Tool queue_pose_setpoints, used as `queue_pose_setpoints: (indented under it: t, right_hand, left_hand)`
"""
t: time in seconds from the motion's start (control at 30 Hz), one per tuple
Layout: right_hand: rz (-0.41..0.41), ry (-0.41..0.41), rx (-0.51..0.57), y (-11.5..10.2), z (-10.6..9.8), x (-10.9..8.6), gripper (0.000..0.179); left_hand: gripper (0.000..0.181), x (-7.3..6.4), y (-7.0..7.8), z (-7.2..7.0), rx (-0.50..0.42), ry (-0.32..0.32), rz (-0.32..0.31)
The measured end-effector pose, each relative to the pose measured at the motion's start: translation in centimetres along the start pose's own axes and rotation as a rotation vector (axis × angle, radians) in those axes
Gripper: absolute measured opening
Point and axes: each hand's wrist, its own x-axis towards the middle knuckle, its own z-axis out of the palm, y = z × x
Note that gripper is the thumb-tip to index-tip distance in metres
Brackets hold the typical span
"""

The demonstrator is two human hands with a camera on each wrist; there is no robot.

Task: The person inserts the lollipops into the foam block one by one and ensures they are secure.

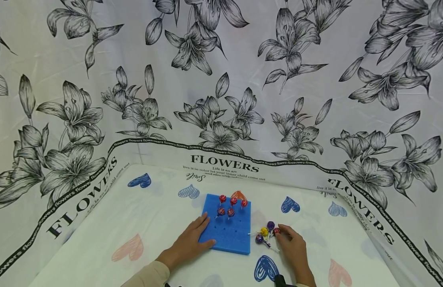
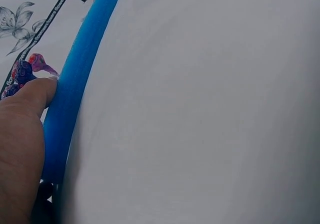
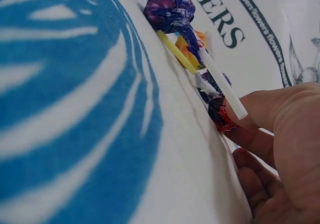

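A blue foam board (image 1: 228,241) with rows of small holes lies on the cloth, and several red-wrapped lollipops (image 1: 230,213) stand upright in its far part. My left hand (image 1: 188,242) rests along the board's left edge with fingers extended, the thumb on its near corner. To the right of the board is a loose group of lollipops: a yellow one (image 1: 264,231), a dark purple one (image 1: 270,225) and a purple-blue one (image 1: 259,239). At its right side my right hand (image 1: 294,244) pinches a red lollipop (image 3: 219,115) by its wrapped head, between thumb and index finger.
White cloth printed with hearts (image 1: 266,268) covers the work surface. Behind and at both sides hangs a curtain (image 1: 221,111) printed with black flowers and lettering. White sticks (image 1: 255,233) poke out of the loose group toward the board.
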Motion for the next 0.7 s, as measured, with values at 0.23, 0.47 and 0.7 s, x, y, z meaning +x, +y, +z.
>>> queue_pose_setpoints:
  t: [0.23, 0.47, 0.7]
  right_hand:
    - [-0.024, 0.096, 0.020, -0.1, 0.1, 0.1, 0.028]
    - [-0.050, 0.219, 0.177, -0.5, -0.5, -0.4, 0.025]
    - [-0.014, 0.253, 0.322, -0.9, -1.2, -0.6, 0.022]
  left_hand:
    - [0.086, 0.1, 0.1, -0.1, 0.006, -0.002, -0.003]
    - [0.087, 0.2, 0.0, -0.1, 0.003, -0.010, -0.013]
    - [0.087, 0.1, 0.0, 0.0, -0.002, -0.005, -0.011]
